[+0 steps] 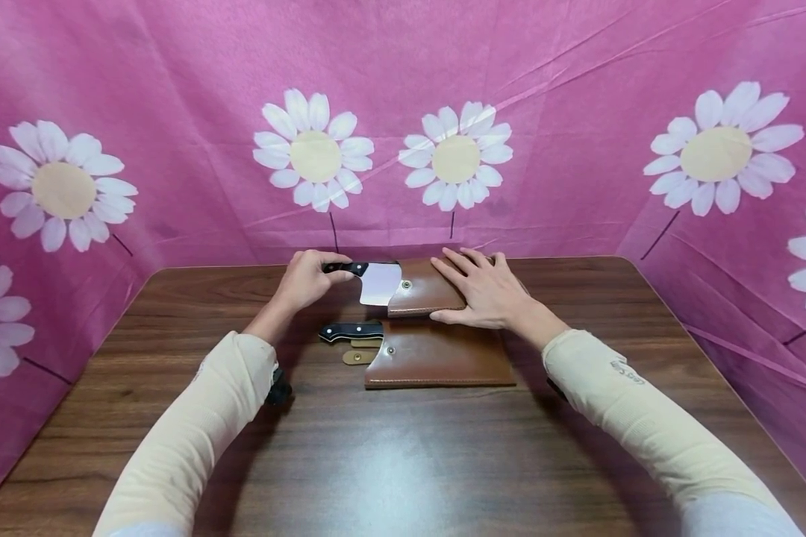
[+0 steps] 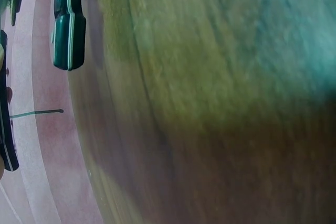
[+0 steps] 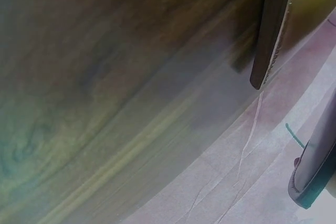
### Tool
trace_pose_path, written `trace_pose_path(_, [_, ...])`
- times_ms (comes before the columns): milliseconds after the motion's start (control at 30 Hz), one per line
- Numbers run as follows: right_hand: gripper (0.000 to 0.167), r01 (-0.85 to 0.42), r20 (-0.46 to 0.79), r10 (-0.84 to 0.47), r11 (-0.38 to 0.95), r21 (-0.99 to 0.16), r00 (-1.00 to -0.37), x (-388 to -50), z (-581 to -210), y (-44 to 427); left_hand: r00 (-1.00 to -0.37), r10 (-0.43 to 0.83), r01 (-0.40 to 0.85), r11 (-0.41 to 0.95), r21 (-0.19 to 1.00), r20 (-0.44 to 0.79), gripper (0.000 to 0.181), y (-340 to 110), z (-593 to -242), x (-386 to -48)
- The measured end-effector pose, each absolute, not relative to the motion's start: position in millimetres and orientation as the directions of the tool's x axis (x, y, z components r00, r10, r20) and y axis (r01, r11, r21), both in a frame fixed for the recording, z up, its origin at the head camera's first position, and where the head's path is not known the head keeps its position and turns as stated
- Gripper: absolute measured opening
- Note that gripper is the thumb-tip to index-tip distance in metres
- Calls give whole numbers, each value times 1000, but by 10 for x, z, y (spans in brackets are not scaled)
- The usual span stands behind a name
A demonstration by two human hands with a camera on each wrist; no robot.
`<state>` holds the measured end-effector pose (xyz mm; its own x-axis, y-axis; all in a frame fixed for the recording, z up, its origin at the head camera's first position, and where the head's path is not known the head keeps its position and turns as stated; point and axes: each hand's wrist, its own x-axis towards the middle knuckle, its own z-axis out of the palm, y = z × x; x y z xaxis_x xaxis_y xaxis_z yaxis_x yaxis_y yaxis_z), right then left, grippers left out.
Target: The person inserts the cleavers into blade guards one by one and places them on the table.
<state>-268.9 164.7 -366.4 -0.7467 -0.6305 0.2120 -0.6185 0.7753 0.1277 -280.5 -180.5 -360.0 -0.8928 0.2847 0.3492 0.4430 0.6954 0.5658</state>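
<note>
In the head view my left hand (image 1: 311, 281) pinches the black handle (image 1: 349, 268) of a cleaver between thumb and fingers. The cleaver's pale broad blade (image 1: 380, 284) lies partly inside a brown leather sheath (image 1: 418, 298) with a snap stud. My right hand (image 1: 486, 289) rests on this sheath with its fingers spread and fairly straight. Nearer to me lies a second brown sheath (image 1: 443, 358), with another black knife handle (image 1: 352, 331) sticking out of its left end. The left wrist view shows the held handle (image 2: 7, 129) at the left edge.
Below the second handle a tan strap (image 1: 358, 358) with a snap reaches out on the wooden table (image 1: 376, 462). Behind the table's far edge hangs a pink cloth (image 1: 389, 67) printed with white daisies.
</note>
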Motion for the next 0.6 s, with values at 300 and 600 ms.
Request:
trace_pose_path(300, [105,-619,204,-630,776,125,-749,-2671,-3643,1578,-897,278,434,692,577,342,27,-1727,-3603,-2800])
trace_pose_path(600, [105,-607,195,-622,783,133,-759,-2665,-3638,1542,-897,277,435,692,576,345,26,-1667,-3587,-2809])
